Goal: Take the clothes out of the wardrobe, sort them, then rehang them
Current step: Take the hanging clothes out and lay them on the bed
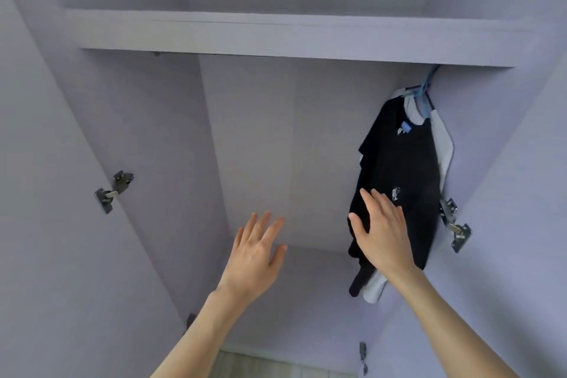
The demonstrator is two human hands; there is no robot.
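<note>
A black T-shirt (402, 163) hangs on a blue hanger (422, 93) at the far right of the open wardrobe (254, 144). Behind it hangs a white garment (443, 138), partly hidden. My right hand (380, 232) is raised in front of the black shirt's lower part, fingers straight and spread, holding nothing; I cannot tell whether it touches the cloth. My left hand (256, 250) is raised in the middle of the wardrobe opening, fingers straight and spread, holding nothing.
A shelf (276, 31) runs across the top of the wardrobe. Metal hinges sit on the left door (114, 190) and on the right door (454, 224). The wardrobe floor (310, 282) lies below the clothes. Pale flooring (270, 368) shows at the bottom.
</note>
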